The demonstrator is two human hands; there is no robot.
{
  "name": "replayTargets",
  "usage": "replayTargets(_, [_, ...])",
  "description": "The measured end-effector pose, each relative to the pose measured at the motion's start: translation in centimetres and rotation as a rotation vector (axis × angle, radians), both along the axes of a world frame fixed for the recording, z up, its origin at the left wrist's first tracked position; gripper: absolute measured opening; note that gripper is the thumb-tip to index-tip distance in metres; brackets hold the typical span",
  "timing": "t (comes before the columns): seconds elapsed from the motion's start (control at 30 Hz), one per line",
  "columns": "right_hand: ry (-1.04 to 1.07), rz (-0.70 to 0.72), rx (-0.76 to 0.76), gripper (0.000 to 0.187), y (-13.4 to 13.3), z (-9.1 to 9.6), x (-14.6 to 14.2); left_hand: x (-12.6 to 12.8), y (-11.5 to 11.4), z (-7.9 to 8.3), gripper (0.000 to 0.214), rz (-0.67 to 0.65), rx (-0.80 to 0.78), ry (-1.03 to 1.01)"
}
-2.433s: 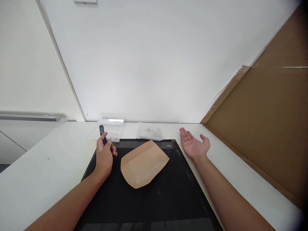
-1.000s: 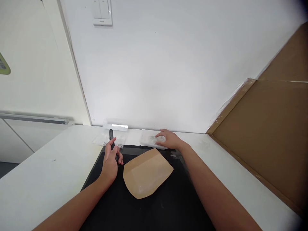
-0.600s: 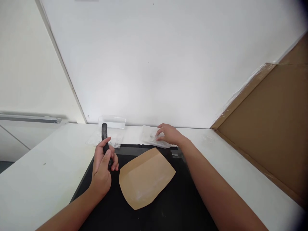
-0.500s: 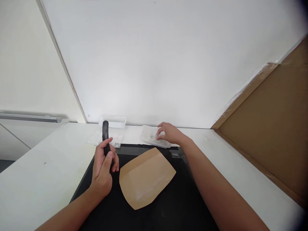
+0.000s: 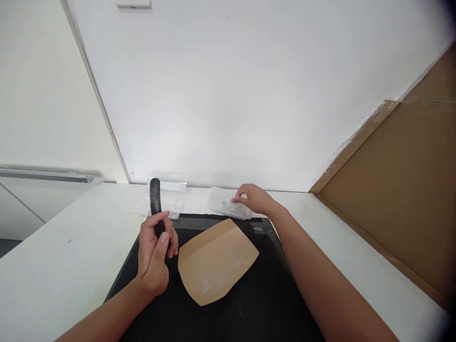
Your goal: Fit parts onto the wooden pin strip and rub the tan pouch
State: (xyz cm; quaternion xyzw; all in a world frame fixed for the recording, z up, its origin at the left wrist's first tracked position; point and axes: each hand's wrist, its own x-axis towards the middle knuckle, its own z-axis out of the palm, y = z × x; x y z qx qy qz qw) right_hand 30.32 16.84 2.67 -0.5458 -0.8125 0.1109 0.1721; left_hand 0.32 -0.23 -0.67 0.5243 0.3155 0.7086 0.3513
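Note:
My left hand (image 5: pixel 155 259) is closed around a black, slightly curved rod with a speckled surface (image 5: pixel 155 195). The rod points up and away, its lower end hidden in my fingers. Over the right side of a translucent shallow plastic tray (image 5: pixel 221 203) is my right hand (image 5: pixel 252 198). Its thumb and fingertips are pinched together, and whatever may be between them is too small to make out. Small indistinct items lie in the tray. Nearer to me, a tan, angular sheet (image 5: pixel 217 263) rests on a black mat (image 5: pixel 274 304), between my forearms.
A clear plastic box (image 5: pixel 174 182) stands against the white wall behind my left hand, with flat transparent pieces in front of it. A brown cardboard panel (image 5: pixel 399 199) leans along the right side. The white table (image 5: pixel 71 266) extends on both sides of the mat.
My right hand's fingers have drawn together into a pinch over the tray. My left hand keeps the rod in nearly the same place. The view has tilted slightly.

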Motion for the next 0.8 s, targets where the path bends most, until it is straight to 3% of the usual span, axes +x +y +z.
replayTargets(0.4, [0.079,0.069,-0.084,0.026,-0.6,0.5,0.3,-0.2,0.1,-1.0,0.034,-0.036,0.007,0.083])
replayTargets(0.8, [0.136,0.084,-0.060,0.016,0.0,0.2,0.6,-0.3,0.3,-1.1,0.035,-0.033,0.039,0.126])
